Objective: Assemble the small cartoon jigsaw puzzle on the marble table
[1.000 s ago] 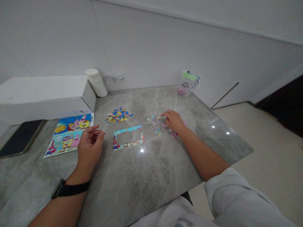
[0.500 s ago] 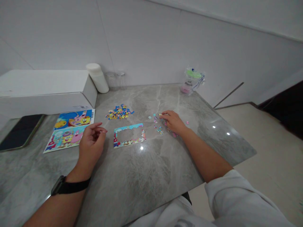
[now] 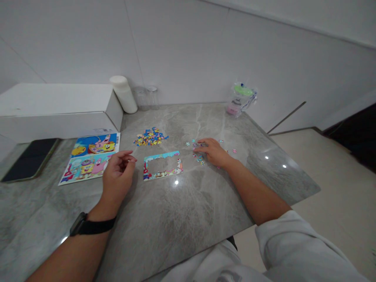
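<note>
Fingers stretched out, my right hand (image 3: 216,153) rests over scattered jigsaw puzzle pieces (image 3: 200,159) on the right of the table. Its fingertips touch or hover just above a few of them, and some pieces are hidden beneath the hand. To the left lies a partly assembled puzzle (image 3: 161,155), a rectangular border with a bare middle. My left hand (image 3: 118,174) is held loosely curled, fingers apart and nothing in it, between that border and a printed picture sheet (image 3: 85,169), whose right edge it covers. Behind the border sits a heap of loose puzzle pieces (image 3: 151,137).
A dark phone (image 3: 31,159) lies at the left, before a white box (image 3: 58,102). A white bottle (image 3: 123,96) and two clear glasses (image 3: 152,98) stand by the wall. At the back right is a plastic-wrapped cup (image 3: 239,101). The table edge (image 3: 282,158) slants down on the right.
My right hand has shifted slightly left over the scattered pieces, uncovering some behind it, and its fingers are more spread. My left hand keeps its pose. The whole view has shifted a little.
</note>
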A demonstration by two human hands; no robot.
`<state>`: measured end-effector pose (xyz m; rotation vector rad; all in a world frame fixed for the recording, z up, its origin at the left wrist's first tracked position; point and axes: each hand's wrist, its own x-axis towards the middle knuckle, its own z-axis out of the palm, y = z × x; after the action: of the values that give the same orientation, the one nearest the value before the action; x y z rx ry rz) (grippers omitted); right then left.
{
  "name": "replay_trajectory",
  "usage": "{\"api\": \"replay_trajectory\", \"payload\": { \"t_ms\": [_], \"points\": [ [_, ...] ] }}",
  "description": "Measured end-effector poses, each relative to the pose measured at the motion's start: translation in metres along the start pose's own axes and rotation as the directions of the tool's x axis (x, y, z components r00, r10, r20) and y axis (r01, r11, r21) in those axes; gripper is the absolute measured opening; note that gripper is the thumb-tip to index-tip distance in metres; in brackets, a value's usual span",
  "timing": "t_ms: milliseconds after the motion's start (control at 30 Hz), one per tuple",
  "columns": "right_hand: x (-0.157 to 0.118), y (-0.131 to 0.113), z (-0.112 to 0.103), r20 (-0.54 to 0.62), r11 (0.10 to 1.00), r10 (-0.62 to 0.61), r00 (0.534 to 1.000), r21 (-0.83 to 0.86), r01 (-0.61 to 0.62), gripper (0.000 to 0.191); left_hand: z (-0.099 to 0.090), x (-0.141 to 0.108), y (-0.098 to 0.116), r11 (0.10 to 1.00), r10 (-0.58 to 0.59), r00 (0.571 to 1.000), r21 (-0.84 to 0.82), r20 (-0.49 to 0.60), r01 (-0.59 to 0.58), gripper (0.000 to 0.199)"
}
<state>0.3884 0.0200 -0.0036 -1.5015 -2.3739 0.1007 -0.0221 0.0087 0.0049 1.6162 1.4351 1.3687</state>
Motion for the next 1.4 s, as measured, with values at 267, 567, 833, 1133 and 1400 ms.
{"api": "replay_trajectory", "payload": {
  "t_ms": [267,567,833,1133,1400],
  "points": [
    [-0.004,0.008,-0.012,0.036,0.998,-0.015,0.999,0.067,0.013,0.053,-0.001,-0.001,0.003,1.000,0.002,0.999,0.010,-0.035,-0.001,0.034],
    [-0.004,0.008,-0.007,0.018,0.989,-0.072,0.997,0.134,0.069,0.052,-0.002,-0.002,0.003,1.000,0.004,0.999,0.009,-0.042,-0.003,0.034],
    [-0.005,0.005,-0.017,-0.010,0.978,-0.083,0.997,0.194,0.083,0.053,-0.001,-0.002,0.002,1.000,0.012,0.999,0.005,-0.047,-0.012,0.031],
    [-0.004,0.002,-0.019,0.048,0.977,-0.079,0.996,0.201,0.068,0.051,-0.001,-0.001,0.001,1.000,0.013,0.999,-0.014,-0.039,-0.013,0.030],
    [-0.011,0.036,-0.029,0.022,0.988,0.140,0.990,0.057,-0.141,0.048,-0.002,0.000,0.000,1.000,0.004,1.000,0.012,-0.026,-0.004,0.030]
  ]
}}
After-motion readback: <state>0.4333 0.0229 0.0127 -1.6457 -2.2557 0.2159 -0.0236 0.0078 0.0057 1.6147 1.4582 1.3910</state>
